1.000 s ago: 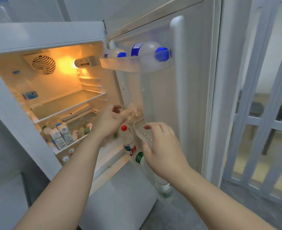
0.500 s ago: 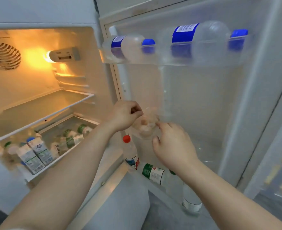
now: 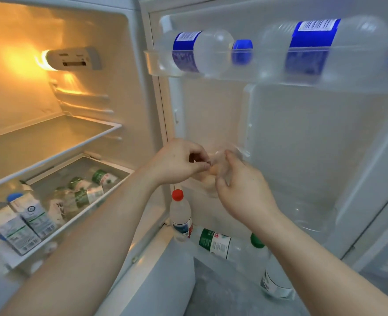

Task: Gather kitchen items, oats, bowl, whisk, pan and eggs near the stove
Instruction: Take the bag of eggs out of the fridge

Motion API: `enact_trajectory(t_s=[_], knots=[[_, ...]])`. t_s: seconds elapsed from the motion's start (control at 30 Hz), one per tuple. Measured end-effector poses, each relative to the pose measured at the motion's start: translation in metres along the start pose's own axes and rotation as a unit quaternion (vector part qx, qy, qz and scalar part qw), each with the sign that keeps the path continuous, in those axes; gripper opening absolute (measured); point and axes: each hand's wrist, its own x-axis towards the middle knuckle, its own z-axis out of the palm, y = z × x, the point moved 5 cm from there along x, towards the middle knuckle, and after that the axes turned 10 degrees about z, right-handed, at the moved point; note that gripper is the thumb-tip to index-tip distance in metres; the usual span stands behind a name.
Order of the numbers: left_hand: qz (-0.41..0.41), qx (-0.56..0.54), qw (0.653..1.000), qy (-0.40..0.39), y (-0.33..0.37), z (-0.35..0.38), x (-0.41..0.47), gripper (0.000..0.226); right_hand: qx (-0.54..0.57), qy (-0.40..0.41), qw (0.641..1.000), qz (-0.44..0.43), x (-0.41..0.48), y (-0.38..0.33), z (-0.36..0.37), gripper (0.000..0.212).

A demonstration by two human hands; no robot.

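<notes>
Centre frame, against the fridge door (image 3: 302, 144), the left hand (image 3: 179, 163) pinches the clear egg box (image 3: 236, 152) with curled fingers, the right hand (image 3: 243, 190) curls round its side, eggs (image 3: 212, 171) showing between them.

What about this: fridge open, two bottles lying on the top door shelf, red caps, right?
Only the caps are wrong: in the head view they are blue. The fridge is open, and two bottles lie on the top door shelf.
</notes>
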Motion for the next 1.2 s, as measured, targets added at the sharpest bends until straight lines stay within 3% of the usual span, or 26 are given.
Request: enact_trajectory(t_s=[0.1, 0.2, 0.37, 0.47, 0.6, 0.73, 0.83, 0.97, 1.2], knots=[[-0.02, -0.018, 0.995, 0.096, -0.012, -0.007, -0.003, 0.005, 0.021, 0.023, 0.999, 0.008, 0.004, 0.002, 0.004, 0.056], [0.01, -0.052, 0.987, 0.151, -0.015, -0.006, -0.004, 0.004, 0.063, 0.069, 0.996, -0.002, 0.006, 0.002, 0.004, 0.05], [0.076, -0.096, 0.986, 0.114, -0.005, -0.002, 0.005, 0.007, 0.134, 0.134, 0.982, -0.018, 0.013, -0.006, -0.001, 0.032], [0.063, -0.167, 0.982, 0.066, -0.004, 0.001, 0.012, 0.016, 0.144, 0.167, 0.974, -0.053, 0.014, -0.016, -0.007, 0.023], [0.021, -0.177, 0.982, 0.068, -0.01, 0.0, 0.02, 0.017, 0.15, 0.194, 0.968, -0.045, 0.012, -0.018, -0.014, 0.018], [0.029, -0.191, 0.978, 0.081, -0.007, -0.003, 0.023, 0.013, 0.198, 0.171, 0.965, 0.011, 0.01, -0.009, -0.011, 0.019], [0.021, -0.194, 0.973, 0.121, -0.01, -0.007, 0.026, 0.012, 0.19, 0.12, 0.973, 0.045, 0.011, 0.0, -0.005, 0.033], [0.012, -0.207, 0.967, 0.144, -0.012, -0.01, 0.03, 0.014, 0.055, 0.044, 0.996, 0.054, 0.019, 0.003, 0.012, 0.05], [0.032, -0.206, 0.966, 0.151, 0.001, -0.012, 0.033, 0.014, -0.097, -0.007, 0.992, 0.076, 0.038, -0.012, 0.026, 0.061]])
